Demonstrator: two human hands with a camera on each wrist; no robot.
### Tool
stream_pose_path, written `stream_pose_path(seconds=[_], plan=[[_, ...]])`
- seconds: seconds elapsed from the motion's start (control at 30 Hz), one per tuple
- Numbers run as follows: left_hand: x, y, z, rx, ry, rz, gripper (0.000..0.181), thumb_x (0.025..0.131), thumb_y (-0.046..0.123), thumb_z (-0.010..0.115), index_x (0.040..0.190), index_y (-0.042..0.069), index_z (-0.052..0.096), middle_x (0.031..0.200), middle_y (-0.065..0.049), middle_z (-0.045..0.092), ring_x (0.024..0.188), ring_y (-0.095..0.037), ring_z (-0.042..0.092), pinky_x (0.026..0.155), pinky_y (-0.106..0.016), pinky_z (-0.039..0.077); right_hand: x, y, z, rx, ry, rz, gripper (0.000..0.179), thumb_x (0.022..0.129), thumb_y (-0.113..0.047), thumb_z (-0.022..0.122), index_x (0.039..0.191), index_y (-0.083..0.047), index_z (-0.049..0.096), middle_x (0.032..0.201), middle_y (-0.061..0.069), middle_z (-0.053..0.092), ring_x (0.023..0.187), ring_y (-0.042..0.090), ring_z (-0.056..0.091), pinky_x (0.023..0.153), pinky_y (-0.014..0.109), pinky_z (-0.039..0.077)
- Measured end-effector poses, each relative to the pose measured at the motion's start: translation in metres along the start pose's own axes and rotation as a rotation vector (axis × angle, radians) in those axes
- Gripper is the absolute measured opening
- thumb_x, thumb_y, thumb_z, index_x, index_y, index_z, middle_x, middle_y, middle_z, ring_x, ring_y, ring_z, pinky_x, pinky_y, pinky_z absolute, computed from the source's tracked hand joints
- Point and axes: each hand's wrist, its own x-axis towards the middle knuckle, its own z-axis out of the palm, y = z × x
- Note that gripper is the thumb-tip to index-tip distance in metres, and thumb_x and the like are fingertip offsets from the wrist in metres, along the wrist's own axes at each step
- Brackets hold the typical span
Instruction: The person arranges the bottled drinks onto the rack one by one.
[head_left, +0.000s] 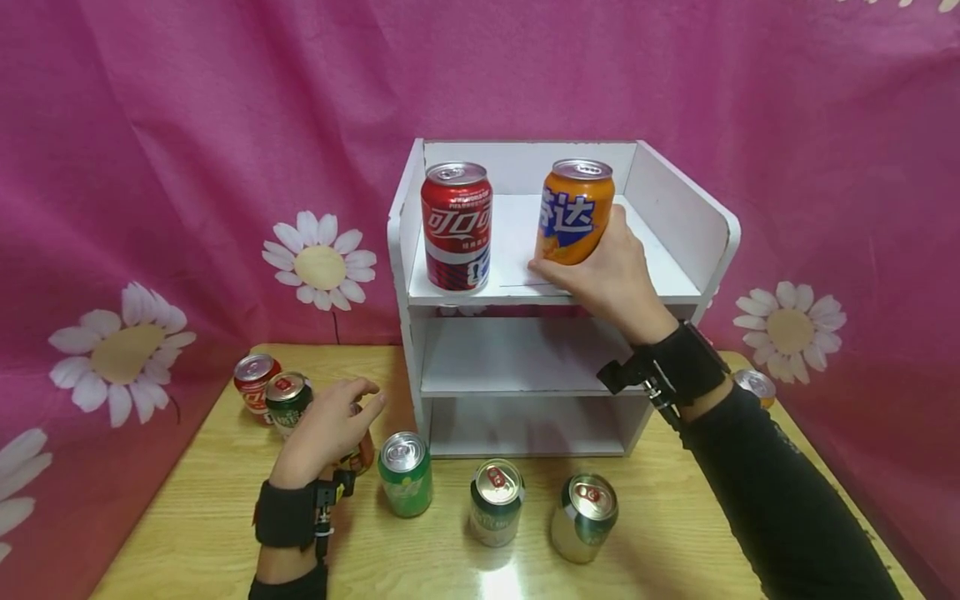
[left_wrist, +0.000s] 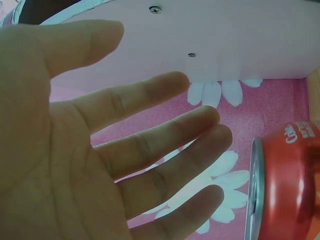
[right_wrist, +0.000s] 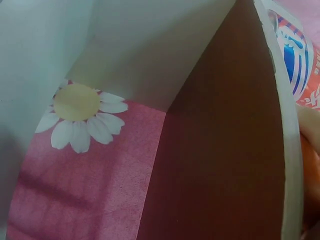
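Pink daisy cloth (head_left: 247, 108) behind a silver-topped, blue-marked orange can (head_left: 576, 215), right hand (head_left: 617, 275) around it, left hand (head_left: 330, 427), fingers apart.

left wristband (head_left: 285, 514): wide, black | right wristband (head_left: 688, 364): matching black | right mount (head_left: 617, 377): black, silvery fittings (head_left: 658, 392) | left sleeve (head_left: 291, 587): black | right sleeve (head_left: 780, 492): black

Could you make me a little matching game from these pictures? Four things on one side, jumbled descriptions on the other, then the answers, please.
Things:
1. the right hand
2. the left hand
3. the bright green can
4. the white shelf unit

Descriptions:
A. stands upright on the wooden table
B. bears a red Coca-Cola can on its top level
C. grips the orange Fanta can
D. holds nothing

Right pairs: 1-C, 2-D, 3-A, 4-B.
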Motion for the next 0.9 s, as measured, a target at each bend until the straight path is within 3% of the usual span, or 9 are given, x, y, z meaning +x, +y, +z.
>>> stream_pose_path(seconds=[0.3,0.9], plan=[[0.0008,0.0017,0.0009,0.008,0.005,0.009,0.038,0.097,0.034,0.053,0.119,0.004,0.061,0.119,-0.016,0.059,0.096,-0.027,0.057,0.080,-0.046,0.048,-0.0017,-0.0001,-0.0026,0.025,-0.051,0.054,0.088,0.068,-0.051,0.080,0.129,-0.007,0.034,0.118,0.008,0.055,0.102,0.021,0.055,0.091,0.037,0.046],[0.0005,0.0022,0.0018,0.022,0.010,0.025,0.038,0.097,0.034,0.053,0.118,0.004,0.062,0.116,-0.016,0.060,0.093,-0.026,0.058,0.078,-0.045,0.048,-0.0003,0.0054,-0.0060,0.042,-0.127,0.017,0.087,0.070,-0.048,0.080,0.133,-0.006,0.037,0.121,0.010,0.057,0.105,0.022,0.056,0.092,0.039,0.045]])
